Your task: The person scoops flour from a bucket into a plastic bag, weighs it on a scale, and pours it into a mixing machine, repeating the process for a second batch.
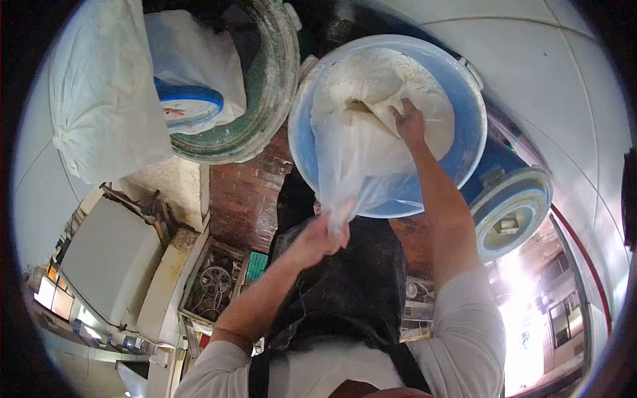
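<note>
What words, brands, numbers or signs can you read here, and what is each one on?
No text can be read in this picture.
Dial with the blue rim: any markings are too small and blurred to read.
Blue tub and clear plastic bag: no lettering that I can make out.

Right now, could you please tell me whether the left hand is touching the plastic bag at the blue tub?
Touching: the head view shows the left hand closed around the bunched end of the plastic bag.
</note>
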A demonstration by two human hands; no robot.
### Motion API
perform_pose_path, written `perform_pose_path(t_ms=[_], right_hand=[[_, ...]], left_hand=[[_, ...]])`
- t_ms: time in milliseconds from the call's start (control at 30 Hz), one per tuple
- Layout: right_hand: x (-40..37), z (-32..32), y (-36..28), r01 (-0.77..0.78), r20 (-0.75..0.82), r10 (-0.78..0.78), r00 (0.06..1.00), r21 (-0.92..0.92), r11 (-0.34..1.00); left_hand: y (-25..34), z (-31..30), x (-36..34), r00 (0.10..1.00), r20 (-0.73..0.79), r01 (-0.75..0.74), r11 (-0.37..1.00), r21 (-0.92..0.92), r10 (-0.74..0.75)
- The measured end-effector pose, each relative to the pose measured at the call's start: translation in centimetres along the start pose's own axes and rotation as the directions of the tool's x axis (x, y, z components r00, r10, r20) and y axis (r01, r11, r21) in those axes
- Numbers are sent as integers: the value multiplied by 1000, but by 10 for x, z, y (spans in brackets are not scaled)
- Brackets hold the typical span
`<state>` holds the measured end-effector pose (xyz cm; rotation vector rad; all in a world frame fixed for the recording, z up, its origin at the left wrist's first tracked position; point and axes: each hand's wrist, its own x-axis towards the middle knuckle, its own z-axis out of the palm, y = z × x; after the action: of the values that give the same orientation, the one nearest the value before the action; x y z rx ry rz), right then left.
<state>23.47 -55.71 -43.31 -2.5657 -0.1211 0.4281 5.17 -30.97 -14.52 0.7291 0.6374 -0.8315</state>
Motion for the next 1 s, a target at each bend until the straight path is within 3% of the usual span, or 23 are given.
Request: perform_pose_path(t_ms=[33, 100, 233, 333, 433, 500, 533, 600, 733, 800, 867, 1000], right_hand=[[-7, -11, -2, -6, 3, 6, 1000, -9, 1000], [-13, -29, -7, 16, -41, -7, 999, 222, 975], [-24, -60, -22, 48, -135, -13, 991, 261, 964], [-40, -99, -34, 3, -66, 19, 998, 323, 946], [-68, -149, -42, 8, -35, -2, 999, 174, 985], [-86, -195, -63, 221, 17, -224, 975, 97, 970], [-93, -212, -75, 223, 20, -226, 974, 91, 971], [-105, -232, -98, 260, 176, -271, 946, 85, 962], [-109, -201, -153, 266, 349, -212, 913, -114, 957], [-111, -163, -173, 276, 364, -206, 908, -153, 949], [-111, -139, -191, 253, 443, -67, 894, -374, 893], [-121, -138, -209, 245, 383, -67, 921, -437, 866]], left_hand=[[7, -3, 4, 999, -35, 11, 988, -154, -17], [38, -8, 19, 999, -3, -44, 961, -272, 45], [69, -24, 49, 990, -69, -140, 933, -331, 124], [95, -43, 75, 985, -126, -155, 928, -337, 119], [120, -54, 94, 981, -35, -192, 930, -314, 190], [126, -48, 101, 980, 62, -162, 935, -315, 191], [126, -42, 100, 979, 64, -163, 933, -321, 193], [124, -31, 98, 990, 77, -95, 957, -275, 120], [110, -6, 83, 1000, 29, 12, 969, -246, -5], [98, -1, 76, 986, 164, -8, 986, -166, 35], [92, 0, 66, 984, 178, 7, 991, -133, 17], [74, -14, 60, 992, 123, 11, 993, -116, 3]])
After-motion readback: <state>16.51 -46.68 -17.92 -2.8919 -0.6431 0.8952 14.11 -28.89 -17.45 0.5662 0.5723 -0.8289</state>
